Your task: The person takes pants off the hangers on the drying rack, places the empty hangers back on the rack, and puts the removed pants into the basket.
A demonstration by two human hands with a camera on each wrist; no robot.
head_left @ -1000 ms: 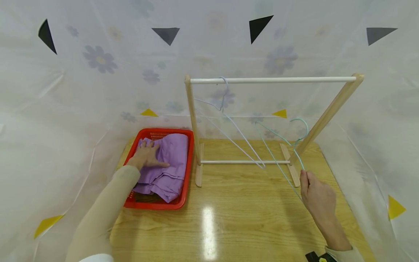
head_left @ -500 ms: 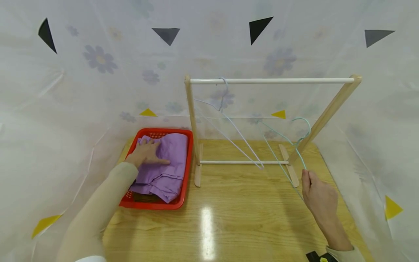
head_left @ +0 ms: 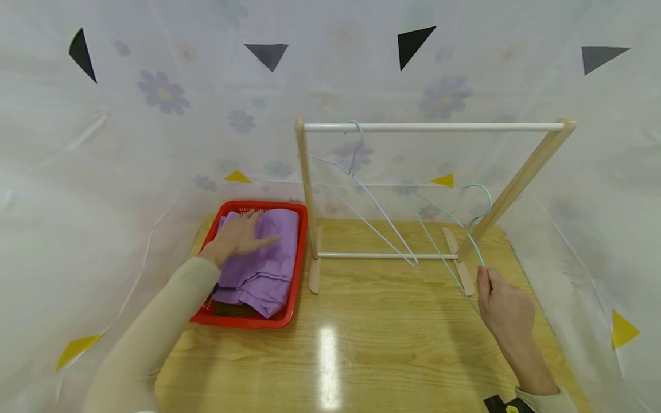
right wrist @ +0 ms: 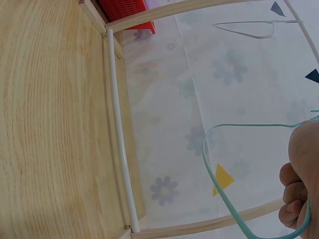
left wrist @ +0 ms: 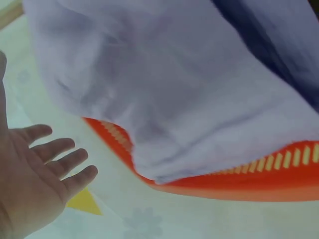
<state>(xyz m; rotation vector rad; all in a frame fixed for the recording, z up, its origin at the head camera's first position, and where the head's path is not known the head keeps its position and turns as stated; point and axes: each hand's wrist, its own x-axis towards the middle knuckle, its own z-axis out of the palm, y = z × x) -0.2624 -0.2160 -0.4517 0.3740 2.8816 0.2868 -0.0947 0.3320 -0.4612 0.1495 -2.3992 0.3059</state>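
My left hand (head_left: 237,236) is over a folded purple cloth item (head_left: 273,264) that lies in a red plastic basket (head_left: 242,322). In the left wrist view the hand (left wrist: 37,181) has its fingers spread and holds nothing, apart from the cloth (left wrist: 164,89). Something dark brown (head_left: 234,310) peeks out beneath the cloth. On the right, my right hand (head_left: 508,315) grips one shoulder of a mint-green clothes hanger (head_left: 475,245), its hook pointing up. In the right wrist view, curled fingers hold the hanger (right wrist: 205,144); part of it is out of view.
A small clothes rack with a white rail (head_left: 439,127) and wooden posts (head_left: 521,178) stands on the wooden table (head_left: 392,332). From the rail's left part hangs a lavender hanger (head_left: 379,207). White flowered sheeting (head_left: 196,143) surrounds the table.
My left hand has shifted up and to the right over the purple cloth, its thumb now blurred. My right hand with the green hanger has barely moved.
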